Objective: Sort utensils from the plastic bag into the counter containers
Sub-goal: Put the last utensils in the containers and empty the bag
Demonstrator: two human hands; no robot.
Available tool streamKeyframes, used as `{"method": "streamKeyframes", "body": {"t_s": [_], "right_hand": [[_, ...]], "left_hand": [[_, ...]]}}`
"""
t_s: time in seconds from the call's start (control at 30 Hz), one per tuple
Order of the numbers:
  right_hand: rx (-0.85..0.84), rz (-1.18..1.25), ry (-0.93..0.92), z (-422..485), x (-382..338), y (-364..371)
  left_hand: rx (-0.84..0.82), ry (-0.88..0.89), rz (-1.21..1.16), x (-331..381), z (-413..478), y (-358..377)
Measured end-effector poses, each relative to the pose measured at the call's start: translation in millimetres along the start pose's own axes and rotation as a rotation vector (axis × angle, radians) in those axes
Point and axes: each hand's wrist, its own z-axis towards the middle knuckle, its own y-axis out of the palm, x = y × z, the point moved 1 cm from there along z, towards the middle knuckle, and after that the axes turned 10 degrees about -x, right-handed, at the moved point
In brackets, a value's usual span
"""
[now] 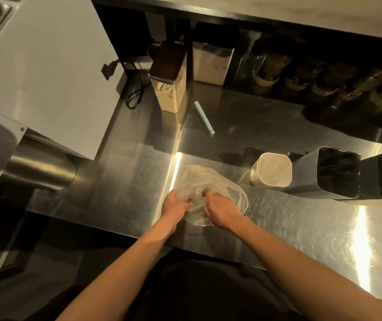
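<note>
The left hand point(173, 205) clutches the near edge of the clear plastic bag point(210, 179) in curled fingers. Beside it, the right hand point(222, 210) reaches into the bag; plastic veils its fingers, so I cannot tell its hold. The bag lies on the steel counter point(301, 228). To the right stand a white container point(271, 169) and two grey containers point(310, 179) of black utensils point(338, 170).

The table point(301, 228) is shiny silver with swirly scratch marks and bright yellow stripes of light. The plastic bag point(199, 179) near the front edge is see-through and cloudy, the stick point(203, 117) farther back is pale green, and the cup point(272, 170) is creamy white. The grey bin point(306, 174) by the right edge holds black utensils point(338, 172), and the tall box point(170, 96) at the back is cream with a dark brown lid.
</note>
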Motion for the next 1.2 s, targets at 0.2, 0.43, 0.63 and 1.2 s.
{"method": "streamKeyframes", "body": {"t_s": [0.2, 0.43, 0.63, 1.2], "right_hand": [[-0.022, 0.168, -0.018, -0.4, 8.7, -19.0], [-0.095, 0.395, 0.02, 0.8, 13.9, -29.2], [0.082, -0.02, -0.095, 4.4, 9.5, -33.7], [0.184, 0.276, 0.011, 3.4, 22.4, -46.8]], "left_hand": [[-0.058, 0.01, -0.049, 4.3, 7.4, -2.4], [-0.095, 0.061, -0.008, 4.2, 10.8, -5.0], [-0.091, 0.094, 0.053, 8.5, 5.9, -5.5], [0.048, 0.235, 0.319, 12.4, 8.0, -2.0]]}}
